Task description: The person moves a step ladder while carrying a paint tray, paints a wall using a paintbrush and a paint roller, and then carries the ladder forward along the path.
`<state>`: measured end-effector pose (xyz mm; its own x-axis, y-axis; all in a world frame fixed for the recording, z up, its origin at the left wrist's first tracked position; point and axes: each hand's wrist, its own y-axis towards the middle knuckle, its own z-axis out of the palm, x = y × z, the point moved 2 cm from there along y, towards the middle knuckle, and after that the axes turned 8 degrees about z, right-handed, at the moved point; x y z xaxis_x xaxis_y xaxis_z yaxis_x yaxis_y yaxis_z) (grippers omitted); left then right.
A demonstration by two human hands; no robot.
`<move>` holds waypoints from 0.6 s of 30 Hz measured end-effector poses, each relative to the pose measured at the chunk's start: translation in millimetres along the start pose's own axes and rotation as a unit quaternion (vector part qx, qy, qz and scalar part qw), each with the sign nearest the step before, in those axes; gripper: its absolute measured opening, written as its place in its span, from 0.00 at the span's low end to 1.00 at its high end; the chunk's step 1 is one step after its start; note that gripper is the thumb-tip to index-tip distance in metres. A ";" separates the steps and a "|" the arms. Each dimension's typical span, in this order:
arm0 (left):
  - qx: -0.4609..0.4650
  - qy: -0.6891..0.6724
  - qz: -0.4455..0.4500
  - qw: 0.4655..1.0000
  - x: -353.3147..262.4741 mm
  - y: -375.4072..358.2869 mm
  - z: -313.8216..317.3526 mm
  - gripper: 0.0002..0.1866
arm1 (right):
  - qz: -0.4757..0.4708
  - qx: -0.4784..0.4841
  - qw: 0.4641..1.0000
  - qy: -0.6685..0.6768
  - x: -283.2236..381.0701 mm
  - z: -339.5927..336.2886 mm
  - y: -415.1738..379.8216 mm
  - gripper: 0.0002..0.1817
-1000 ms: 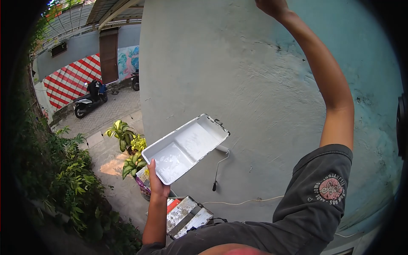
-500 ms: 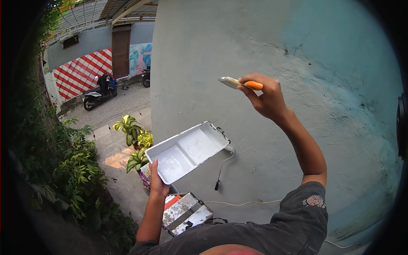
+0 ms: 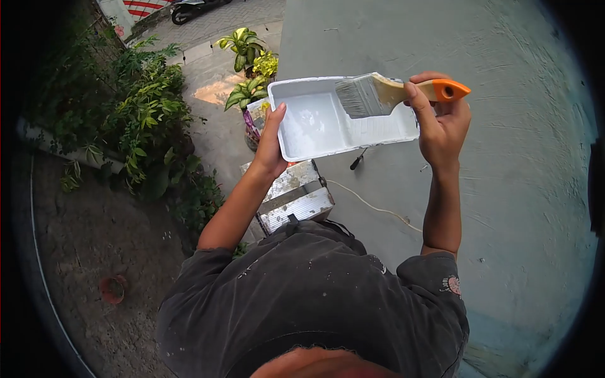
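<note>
My left hand (image 3: 271, 145) grips the left end of a white paint tray (image 3: 311, 155), its thumb over the rim. White paint (image 3: 313, 126) coats the tray's two sections. In my right hand (image 3: 441, 126) is a wide paintbrush (image 3: 391, 93) with a wooden handle tipped in orange. The bristles point left and overlap the middle of the tray in this view. Behind the tray's lower right edge, the dark handle of a paint roller (image 3: 357, 161) shows; the rest of it is hidden.
On the right rises a grey plastered wall (image 3: 517, 164). Below the tray stands a paint-spattered metal ladder top (image 3: 296, 201). A pale cable (image 3: 372, 203) runs along the wall. Potted plants (image 3: 242, 47) and bushes (image 3: 148, 116) are on the left, and a parked motorbike (image 3: 189, 9) is beyond.
My right hand has brought the paintbrush down from the wall to over the tray. The tray has turned more level, and the view has tipped downward.
</note>
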<state>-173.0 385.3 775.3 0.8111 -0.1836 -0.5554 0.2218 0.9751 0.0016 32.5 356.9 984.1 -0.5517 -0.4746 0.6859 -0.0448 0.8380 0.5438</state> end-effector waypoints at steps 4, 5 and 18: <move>-0.013 0.016 0.012 1.000 8.6 -6.2 0.3 0.28 | -0.005 0.077 0.996 -0.039 -29.9 39.0 -0.5 0.12; -0.015 0.007 0.008 1.000 13.8 -8.4 -1.6 0.28 | 0.017 0.112 0.992 -0.064 -38.8 44.7 -3.5 0.13; -0.024 0.085 0.042 0.995 36.8 -14.1 -12.8 0.35 | 0.020 0.132 0.988 -0.076 -76.5 61.2 -14.3 0.14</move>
<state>-153.1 366.3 744.1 0.7222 -0.0807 -0.6869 0.1269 0.9918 0.0170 24.4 397.6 894.2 -0.6754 -0.4100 0.6129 -0.2243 0.9060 0.3589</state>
